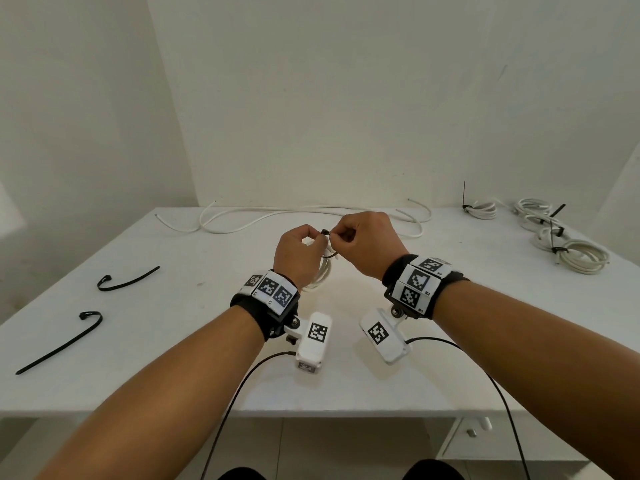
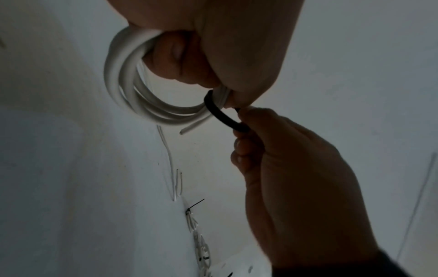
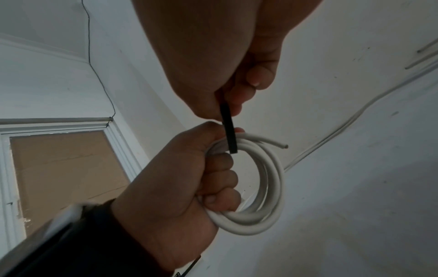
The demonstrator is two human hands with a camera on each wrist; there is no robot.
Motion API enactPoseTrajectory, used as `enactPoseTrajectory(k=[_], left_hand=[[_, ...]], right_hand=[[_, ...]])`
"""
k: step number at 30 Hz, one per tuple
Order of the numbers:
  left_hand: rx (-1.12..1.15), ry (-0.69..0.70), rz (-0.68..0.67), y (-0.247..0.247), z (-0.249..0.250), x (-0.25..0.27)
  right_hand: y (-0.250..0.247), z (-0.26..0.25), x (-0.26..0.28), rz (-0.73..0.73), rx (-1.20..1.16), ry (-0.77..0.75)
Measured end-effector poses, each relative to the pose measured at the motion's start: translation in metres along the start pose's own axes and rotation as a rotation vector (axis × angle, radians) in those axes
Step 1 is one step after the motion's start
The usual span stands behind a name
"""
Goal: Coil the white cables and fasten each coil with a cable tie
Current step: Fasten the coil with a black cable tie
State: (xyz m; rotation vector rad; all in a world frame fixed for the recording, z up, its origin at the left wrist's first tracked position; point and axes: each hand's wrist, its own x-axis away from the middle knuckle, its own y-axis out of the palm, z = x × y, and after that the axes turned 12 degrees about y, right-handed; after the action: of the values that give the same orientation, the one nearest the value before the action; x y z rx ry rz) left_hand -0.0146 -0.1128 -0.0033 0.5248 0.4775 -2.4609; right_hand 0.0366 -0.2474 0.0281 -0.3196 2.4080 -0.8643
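Note:
My left hand [image 1: 304, 249] grips a small white cable coil [image 1: 322, 271] held above the middle of the table. A black cable tie [image 1: 325, 232] loops around the coil's strands beside my left thumb. My right hand [image 1: 360, 239] pinches the tie's strap just to the right of the coil. In the left wrist view the tie [image 2: 220, 114] curves from the coil [image 2: 123, 84] into my right hand's fingers [image 2: 246, 150]. From the right wrist, the strap [image 3: 228, 131] crosses the coil [image 3: 270, 187], which my left hand [image 3: 180, 191] clasps in a fist. The coil's cut end [image 3: 282, 145] sticks out.
Loose white cables [image 1: 277, 216] lie uncoiled along the back of the white table [image 1: 173, 375]. Several tied coils [image 1: 568, 252] sit at the back right. Two spare black cable ties [image 1: 124, 280] [image 1: 62, 344] lie at the left.

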Motion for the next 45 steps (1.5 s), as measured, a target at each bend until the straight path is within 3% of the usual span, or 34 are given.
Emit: enactPoseTrajectory(k=[4, 9, 12, 18, 22, 27, 32, 36, 38, 42, 45], left_hand=[[-0.061, 0.087, -0.024, -0.001, 0.002, 0.0], [0.058, 0.002, -0.111, -0.004, 0.008, 0.003], [0.152, -0.07, -0.149, -0.001, 0.008, 0.01], [0.303, -0.128, -0.229, -0.002, 0.013, 0.019], [0.458, -0.21, -0.21, -0.003, 0.015, 0.019], [0.348, -0.145, -0.209, -0.002, 0.017, 0.02], [0.397, -0.164, -0.224, -0.006, 0.016, 0.02], [0.545, -0.283, -0.187, -0.006, 0.019, 0.017], [0.562, -0.299, -0.203, -0.005, 0.018, 0.014], [0.555, -0.281, -0.242, -0.003, 0.016, 0.012], [0.535, -0.225, -0.262, -0.002, 0.016, 0.014]], right_hand=[[-0.001, -0.002, -0.003, -0.044, -0.087, 0.119], [-0.005, -0.001, -0.01, -0.285, -0.247, 0.366], [-0.01, 0.002, -0.014, -0.325, -0.323, 0.376], [-0.014, 0.0, -0.02, -0.2, -0.446, 0.391], [-0.013, -0.008, -0.02, -0.174, -0.449, 0.4], [-0.016, -0.012, -0.024, -0.194, -0.256, 0.353], [-0.022, -0.009, -0.027, -0.135, -0.415, 0.402], [-0.024, -0.013, -0.022, -0.393, -0.378, 0.502], [-0.021, -0.011, -0.019, -0.439, -0.338, 0.455], [-0.017, -0.007, -0.019, -0.264, -0.315, 0.361], [-0.014, -0.005, -0.021, -0.207, -0.275, 0.377]])
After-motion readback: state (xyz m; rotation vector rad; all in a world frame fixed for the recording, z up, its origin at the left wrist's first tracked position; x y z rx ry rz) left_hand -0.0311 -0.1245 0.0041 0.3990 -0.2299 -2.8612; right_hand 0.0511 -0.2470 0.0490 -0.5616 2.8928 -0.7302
